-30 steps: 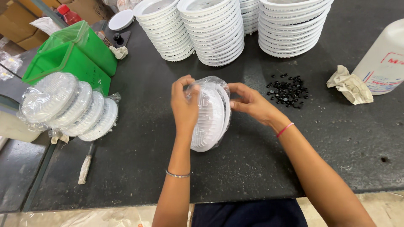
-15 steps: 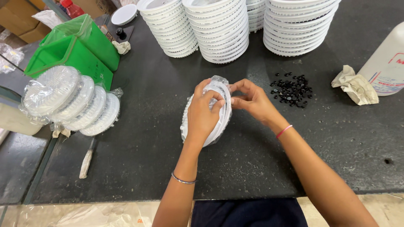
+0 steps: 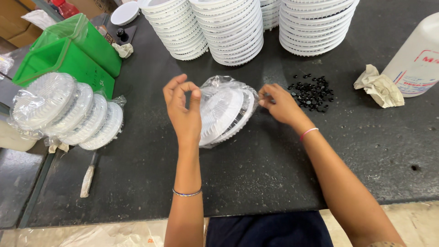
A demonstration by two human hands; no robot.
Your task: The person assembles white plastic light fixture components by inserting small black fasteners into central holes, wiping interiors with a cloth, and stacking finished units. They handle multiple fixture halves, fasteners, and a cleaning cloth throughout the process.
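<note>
Centre bag: a clear plastic bag point(image 3: 227, 111) holding white round discs, lain mid-table.
Left edge: four clear-bagged white discs point(image 3: 64, 112), leaned in a row.
Right edge: white bottle point(image 3: 417, 57), label point(image 3: 418, 73) white with red and blue print.
</note>
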